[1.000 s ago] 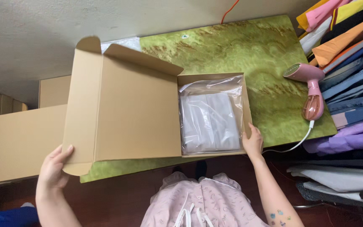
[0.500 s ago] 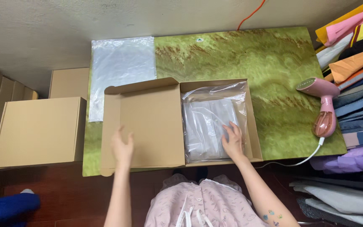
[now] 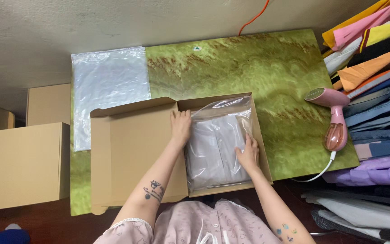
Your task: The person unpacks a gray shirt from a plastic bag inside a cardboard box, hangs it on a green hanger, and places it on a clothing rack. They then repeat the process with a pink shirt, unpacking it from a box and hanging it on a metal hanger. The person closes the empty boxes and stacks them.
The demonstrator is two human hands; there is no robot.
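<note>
An open cardboard mailer box [image 3: 132, 149] lies on the green table [image 3: 249, 68], its lid folded flat to the left. Inside the box tray sits a folded pale shirt in a clear plastic bag [image 3: 215, 144]. My left hand [image 3: 180, 126] rests on the bag's upper left edge, by the hinge between tray and lid. My right hand [image 3: 248, 153] presses flat on the bag's right side, near the tray's right wall. Neither hand grips anything.
A stack of clear plastic bags [image 3: 109, 86] lies at the table's left end. A pink handheld steamer [image 3: 332, 117] with a white cord lies at the right. Closed cardboard boxes [image 3: 21, 165] stand left; folded clothes [image 3: 375, 90] are piled at the right.
The lid, held upright a second ago, now lies flat to the left. My left hand moved from the lid onto the bagged shirt; my right hand shifted onto the bag's right side.
</note>
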